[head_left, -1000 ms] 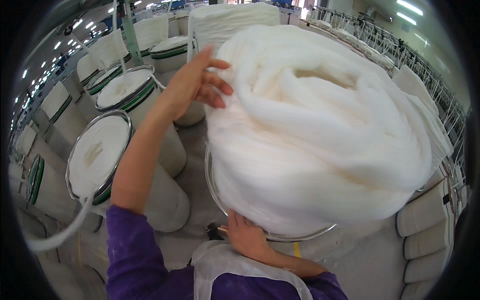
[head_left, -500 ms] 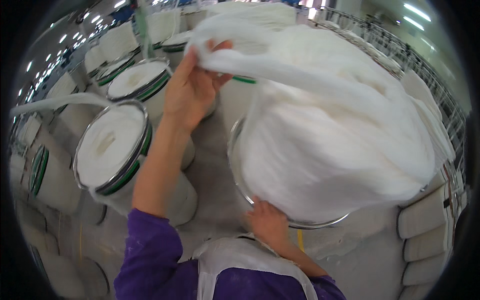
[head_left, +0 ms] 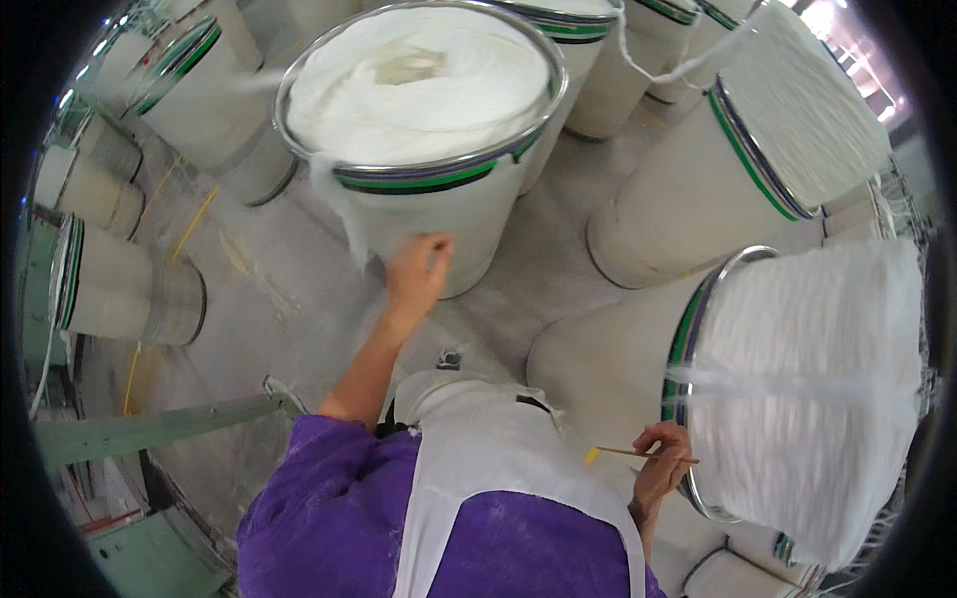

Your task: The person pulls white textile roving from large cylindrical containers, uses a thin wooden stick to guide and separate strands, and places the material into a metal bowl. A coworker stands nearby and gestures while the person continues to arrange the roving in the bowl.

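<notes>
In front of a tall white can (head_left: 429, 214) with a shiny metal rim and green and dark bands, my left hand (head_left: 416, 279) hangs with fingers loosely curled, thumb and forefinger apart. I see nothing in it. Coiled white cotton sliver (head_left: 329, 110) fills that can. A loose tail of sliver (head_left: 344, 214) droops over its front left, close to my left hand. My right hand (head_left: 663, 463) is closed around a thin brownish stick (head_left: 626, 453). It is beside the rim of another can (head_left: 608, 349), whose heaped sliver (head_left: 797, 389) bulges out over the top.
A further full can (head_left: 663, 189) stands to the right, and several more line the far side. At left are more cans (head_left: 135, 279), yellow floor lines (head_left: 194, 224) and a green metal bar (head_left: 169, 429). A strand of sliver (head_left: 658, 75) sags between cans at the back.
The view has swung to other cans. My left hand has come down and let go of the raised sliver. My right hand has left the can rim it was touching; the stick now shows in it.
</notes>
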`<state>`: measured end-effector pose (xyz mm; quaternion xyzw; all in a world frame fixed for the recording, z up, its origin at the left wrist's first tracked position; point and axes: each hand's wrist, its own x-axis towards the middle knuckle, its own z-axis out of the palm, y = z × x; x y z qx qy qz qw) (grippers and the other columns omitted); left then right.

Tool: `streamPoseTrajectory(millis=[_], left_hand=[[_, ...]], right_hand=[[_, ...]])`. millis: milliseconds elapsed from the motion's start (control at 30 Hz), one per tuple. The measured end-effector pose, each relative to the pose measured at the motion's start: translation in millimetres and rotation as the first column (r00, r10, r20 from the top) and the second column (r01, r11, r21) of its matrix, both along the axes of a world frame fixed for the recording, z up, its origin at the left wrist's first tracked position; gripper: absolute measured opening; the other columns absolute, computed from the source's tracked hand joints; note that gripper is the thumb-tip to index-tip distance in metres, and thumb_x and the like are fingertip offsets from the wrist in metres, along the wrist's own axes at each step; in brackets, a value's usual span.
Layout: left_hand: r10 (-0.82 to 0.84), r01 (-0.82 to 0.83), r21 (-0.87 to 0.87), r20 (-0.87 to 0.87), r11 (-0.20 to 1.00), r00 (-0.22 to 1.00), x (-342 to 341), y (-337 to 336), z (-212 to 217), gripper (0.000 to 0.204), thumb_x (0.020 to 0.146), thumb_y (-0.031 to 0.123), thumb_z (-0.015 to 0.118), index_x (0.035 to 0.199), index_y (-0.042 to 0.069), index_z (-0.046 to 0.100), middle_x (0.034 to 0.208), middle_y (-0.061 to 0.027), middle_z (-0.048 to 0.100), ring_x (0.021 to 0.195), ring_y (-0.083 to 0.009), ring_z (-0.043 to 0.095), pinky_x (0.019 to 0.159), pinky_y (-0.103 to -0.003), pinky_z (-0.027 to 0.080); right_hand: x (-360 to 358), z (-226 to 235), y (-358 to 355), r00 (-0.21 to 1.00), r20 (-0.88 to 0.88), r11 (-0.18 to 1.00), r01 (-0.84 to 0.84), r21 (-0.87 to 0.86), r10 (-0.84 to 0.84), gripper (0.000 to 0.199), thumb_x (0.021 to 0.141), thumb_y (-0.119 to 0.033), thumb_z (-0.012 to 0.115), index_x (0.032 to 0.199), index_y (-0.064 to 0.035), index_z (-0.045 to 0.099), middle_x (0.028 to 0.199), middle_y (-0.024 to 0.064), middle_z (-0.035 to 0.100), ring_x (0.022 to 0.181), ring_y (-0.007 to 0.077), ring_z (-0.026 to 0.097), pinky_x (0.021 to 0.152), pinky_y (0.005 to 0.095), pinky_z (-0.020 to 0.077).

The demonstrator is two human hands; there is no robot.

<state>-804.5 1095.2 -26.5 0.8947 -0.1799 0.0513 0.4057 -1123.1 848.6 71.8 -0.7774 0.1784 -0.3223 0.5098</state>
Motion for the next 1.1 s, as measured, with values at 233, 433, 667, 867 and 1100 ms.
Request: streamPoseTrajectory(millis=[233, 433, 667, 867, 1100], left_hand=[[0.46, -0.395, -0.508, 0.004, 0.766, 0.888, 102, 88, 14, 0.048, 0.087, 0.025, 0.066, 0.125, -0.001, 0.052, 0.11, -0.0095, 0.061, 0.102, -0.0223, 0.056, 0.091, -0.037, 0.043], [0.131, -0.392, -0.576, -0.441, 0.718, 0.888, 90, 91, 20, 0.043, 0.094, 0.03, 0.06, 0.124, -0.001, 0.055, 0.087, -0.0035, 0.059, 0.08, -0.0145, 0.058, 0.073, -0.028, 0.048], [-0.383, -0.418, -0.829, -0.547, 0.373, 0.744, -6, 46, 34, 0.037, 0.101, 0.032, 0.046, 0.118, 0.0, 0.053, 0.077, -0.0024, 0.057, 0.069, -0.014, 0.055, 0.078, -0.038, 0.051], [-0.559, -0.537, -0.813, -0.56, 0.226, 0.611, -43, 17, 36, 0.038, 0.102, 0.034, 0.043, 0.118, 0.001, 0.053, 0.076, -0.0039, 0.055, 0.072, -0.0182, 0.055, 0.079, -0.039, 0.048], [-0.746, -0.606, -0.777, -0.502, 0.167, 0.437, -39, 7, 26, 0.036, 0.102, 0.037, 0.042, 0.115, 0.006, 0.054, 0.071, -0.0008, 0.049, 0.064, -0.0141, 0.046, 0.069, -0.032, 0.041]], right_hand=[[36, 8, -6, 0.972, -0.232, 0.993, -0.049, -0.107, 0.023, 0.056, 0.102, -0.044, 0.033, 0.08, 0.0008, 0.059, 0.067, 0.0077, 0.054, 0.057, 0.0148, 0.051, 0.057, 0.027, 0.0396], [101, -5, 11, 0.892, -0.374, 0.966, -0.216, 0.14, 0.253, 0.051, 0.1, -0.042, 0.043, 0.09, 0.0027, 0.065, 0.064, 0.006, 0.056, 0.06, 0.0128, 0.054, 0.055, 0.0274, 0.0431], [164, -24, 23, 0.685, -0.504, 0.83, -0.543, 0.129, 0.526, 0.04, 0.099, -0.035, 0.047, 0.098, -0.0008, 0.068, 0.064, 0.0038, 0.057, 0.06, 0.0123, 0.055, 0.055, 0.0293, 0.0421], [202, -54, 49, 0.557, -0.365, 0.665, -0.594, 0.452, 0.746, 0.035, 0.088, -0.034, 0.066, 0.104, -0.0028, 0.068, 0.071, 0.0001, 0.058, 0.064, 0.0108, 0.051, 0.057, 0.0294, 0.0402], [202, -97, 92, 0.163, -0.488, 0.49, -0.548, 0.678, 0.857, 0.051, 0.068, -0.036, 0.083, 0.102, -0.0018, 0.067, 0.08, 0.0029, 0.062, 0.074, 0.0122, 0.054, 0.067, 0.028, 0.0421]])
